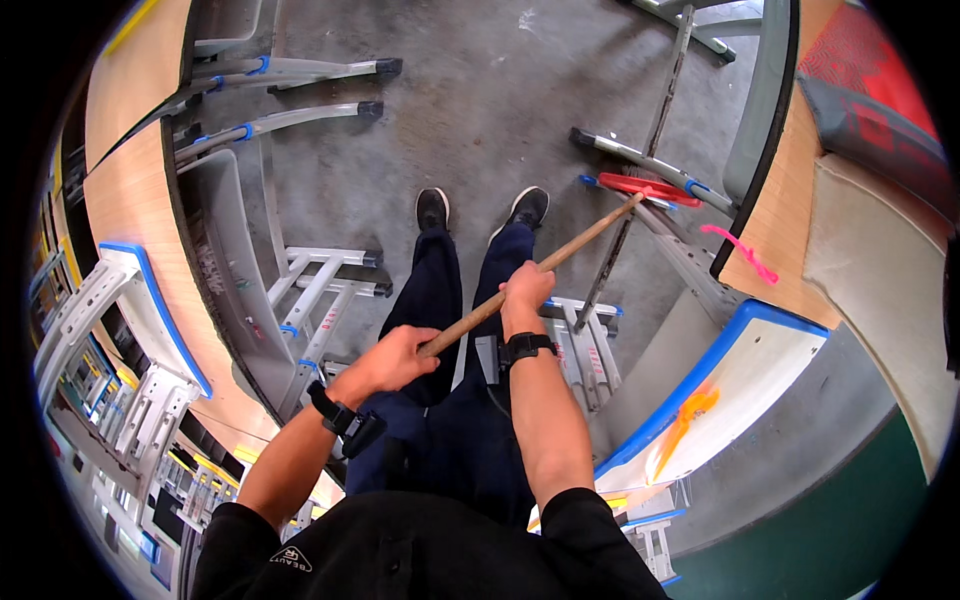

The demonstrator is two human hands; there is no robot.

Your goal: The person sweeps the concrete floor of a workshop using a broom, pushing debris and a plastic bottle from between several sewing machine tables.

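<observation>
Both hands grip the wooden handle (592, 231) of a broom, which slants from my lap up to the right. My left hand (394, 358) closes around the handle's near end. Farther along it, my right hand (527, 286) is wrapped around the shaft. The red broom head (651, 189) is at the far end, among the metal legs under the desk on the right. Its bristles are mostly hidden behind the head and a metal leg (637, 159). Dark straps with small devices sit on both wrists.
Wood-topped desks (135, 187) line the left, with metal feet (330, 69) reaching into the aisle. At right, a desk (780, 255) carries pink string (742, 253) and a grey-beige cloth item (862, 225). A blue-edged white chair back (712, 397) stands close to my right arm. Grey concrete floor (480, 112) runs between.
</observation>
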